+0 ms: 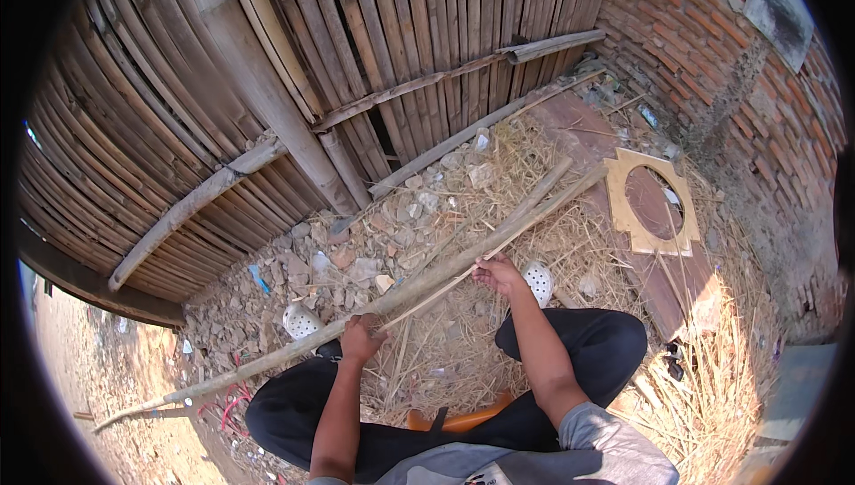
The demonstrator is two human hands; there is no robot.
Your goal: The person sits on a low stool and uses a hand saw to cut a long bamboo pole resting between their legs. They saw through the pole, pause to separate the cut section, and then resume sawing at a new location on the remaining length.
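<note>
A long bamboo pole [419,285] lies slantwise in front of me, from the lower left up to the right. Along its near side runs a thin pale bamboo strip [423,304]. My left hand [360,340] is closed around the strip's lower end, right against the pole; its fingertips are partly hidden. Farther up to the right, my right hand [499,275] pinches the same strip between thumb and fingers. A second, shorter pole piece [545,184] lies beside the long pole's far end.
A bamboo slat wall [427,31] rises ahead, and a brick wall [748,138] stands at the right. Rubble [343,258] and straw [570,258] cover the ground. A cut-out yellowish board [622,187] rests on a brown panel [570,124]. White perforated shoes [538,283] are on my feet.
</note>
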